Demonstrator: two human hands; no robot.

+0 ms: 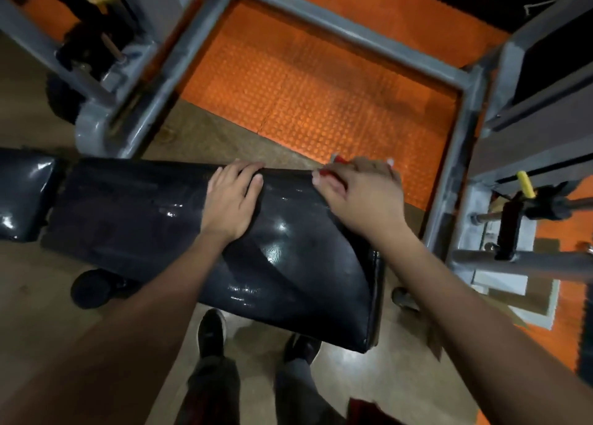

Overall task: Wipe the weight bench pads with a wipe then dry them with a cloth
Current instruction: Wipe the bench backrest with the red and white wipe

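Black glossy vinyl, streaked with wet sheen, covers the long bench pad [205, 232], with a second, smaller pad [25, 196] just beside its left end. Left hand [232, 196] flat, fingers straight and together, pressing on the pad near its far edge. Right hand [359, 193] curled over the far edge further right, clamped on a bunched red-and-white wipe or cloth [333, 164]; too little showing to tell which. Probably mid-pass along the far rim, with the drying stage not clearly reached. Best done with overlapping strokes, running the fabric right over the rolled edge and down the side seam, keeping the flat hand steady as a brace and shifting it off wet patches so no prints remain. Worth folding the fabric to a fresh face before moving to the smaller pad. Grey steel frame [321, 26] and orange studded floor mat [321, 97] beyond the pad; weight plates [80, 39] on the left. No bins, tubs or other containers visible, so nothing to report of contents.
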